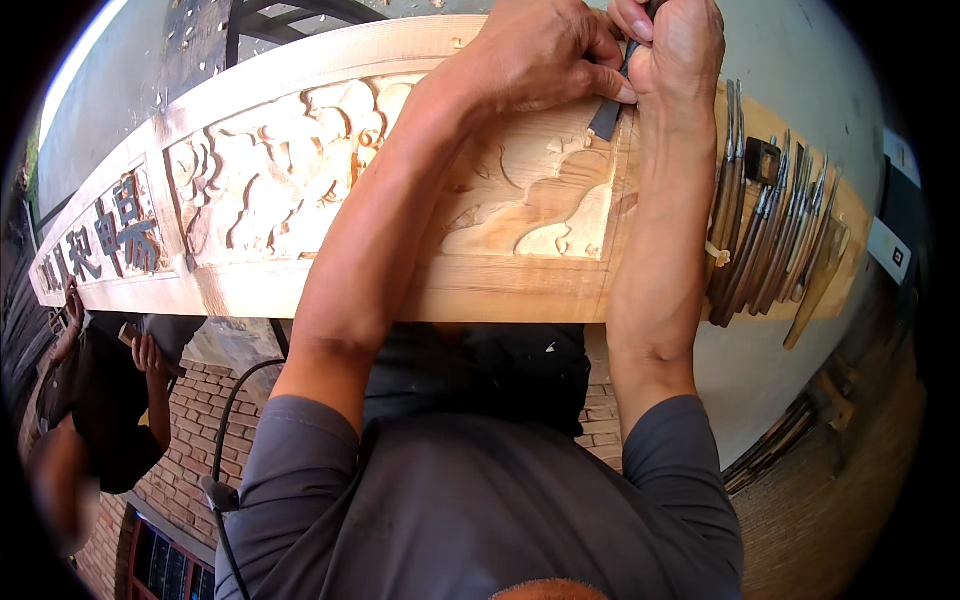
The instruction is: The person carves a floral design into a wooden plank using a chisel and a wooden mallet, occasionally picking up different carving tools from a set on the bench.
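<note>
Both my hands are at the far edge of a long pale wooden board with cloud-like relief carving. My right hand is closed around the upper part of a flat chisel. Its dark blade slants down to the left and meets the wood near a raised border. Beside it, my left hand pinches the chisel lower down, thumb and fingers against the shaft. The fingers cover much of the handle. Carved scrolls lie between my forearms, with shallower relief than the deep swirls on the left.
Several carving tools lie in a row on the board's right end, around a dark square-headed tool. Dark raised characters fill the left end. There another person's hand holds a wooden handle. A black cable hangs near my left sleeve.
</note>
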`<action>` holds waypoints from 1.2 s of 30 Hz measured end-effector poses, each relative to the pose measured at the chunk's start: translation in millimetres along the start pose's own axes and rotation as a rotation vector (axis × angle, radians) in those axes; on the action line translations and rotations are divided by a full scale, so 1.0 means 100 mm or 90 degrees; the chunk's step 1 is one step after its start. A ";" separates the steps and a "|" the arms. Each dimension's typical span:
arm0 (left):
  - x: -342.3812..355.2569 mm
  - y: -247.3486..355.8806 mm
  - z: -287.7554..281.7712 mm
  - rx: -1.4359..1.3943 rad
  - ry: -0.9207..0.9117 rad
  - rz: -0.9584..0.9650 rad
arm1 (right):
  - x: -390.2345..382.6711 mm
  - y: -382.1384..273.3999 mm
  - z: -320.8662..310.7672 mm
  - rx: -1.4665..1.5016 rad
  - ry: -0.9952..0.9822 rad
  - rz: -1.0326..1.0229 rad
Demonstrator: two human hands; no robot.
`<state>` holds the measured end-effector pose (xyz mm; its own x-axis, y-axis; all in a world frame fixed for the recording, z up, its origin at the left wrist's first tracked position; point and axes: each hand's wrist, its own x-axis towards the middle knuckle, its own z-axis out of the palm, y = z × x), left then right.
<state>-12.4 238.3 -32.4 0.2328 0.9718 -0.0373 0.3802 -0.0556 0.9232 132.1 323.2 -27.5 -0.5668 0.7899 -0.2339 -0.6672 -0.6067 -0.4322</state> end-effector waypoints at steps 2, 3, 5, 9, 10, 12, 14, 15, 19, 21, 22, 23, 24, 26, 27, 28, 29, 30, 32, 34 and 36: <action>-0.04 -0.01 -0.04 -0.026 0.002 -0.020 | 0.02 0.11 0.08 -0.142 0.042 -0.046; -0.05 -0.02 -0.07 -0.023 0.005 -0.025 | 0.04 0.17 0.11 -0.404 0.125 -0.166; -0.04 0.04 -0.10 0.050 -0.008 -0.012 | 0.05 0.16 0.07 -0.402 0.136 -0.168; 0.02 0.00 -0.04 0.071 -0.016 -0.019 | 0.05 0.11 0.06 -0.415 0.151 -0.168; 0.02 -0.01 -0.05 0.067 -0.017 -0.017 | 0.05 0.13 0.07 -0.414 0.148 -0.165; 0.00 -0.03 -0.05 0.064 -0.016 -0.019 | 0.06 0.15 0.09 -0.414 0.137 -0.159; 0.01 -0.02 -0.04 0.057 -0.003 -0.024 | 0.07 0.14 0.06 -0.413 0.137 -0.151; 0.01 -0.02 -0.04 0.056 -0.003 -0.025 | 0.08 0.13 0.05 -0.411 0.138 -0.145; 0.02 -0.07 -0.04 0.097 -0.015 -0.040 | 0.08 0.18 0.02 -0.398 0.165 -0.149; 0.01 -0.10 -0.06 0.109 -0.013 -0.018 | 0.07 0.22 0.06 -0.420 0.153 -0.173; 0.00 -0.06 -0.09 0.087 -0.024 -0.024 | 0.07 0.21 0.05 -0.421 0.152 -0.173; -0.01 -0.03 -0.11 0.066 -0.034 -0.030 | 0.07 0.21 0.03 -0.418 0.160 -0.173; -0.01 -0.01 -0.13 0.066 -0.033 -0.030 | 0.08 0.20 0.03 -0.416 0.168 -0.174; 0.00 0.02 -0.16 0.044 -0.054 -0.038 | 0.04 0.21 0.07 -0.413 0.167 -0.176; 0.00 0.03 -0.17 0.044 -0.054 -0.036 | 0.02 0.20 0.09 -0.409 0.168 -0.179; 0.01 0.01 -0.17 0.045 -0.067 -0.036 | 0.01 0.20 0.11 -0.409 0.164 -0.181; 0.02 0.00 -0.16 0.045 -0.080 -0.035 | 0.00 0.19 0.12 -0.402 0.163 -0.177; 0.01 -0.03 -0.15 0.048 -0.078 -0.031 | -0.01 0.19 0.13 -0.394 0.162 -0.173; -0.02 -0.07 -0.13 0.029 -0.081 0.006 | -0.03 0.25 0.14 -0.396 0.151 -0.186; 0.00 -0.08 -0.14 0.086 -0.097 -0.028 | -0.03 0.27 0.16 -0.390 0.147 -0.189; -0.02 -0.07 -0.13 0.072 -0.083 -0.056 | -0.06 0.28 0.20 -0.399 0.141 -0.199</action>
<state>-26.9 239.3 -33.9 0.3048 0.9368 -0.1715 0.5009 -0.0045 0.8655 107.2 299.3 -20.9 -0.2404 0.9575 -0.1595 -0.3425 -0.2374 -0.9090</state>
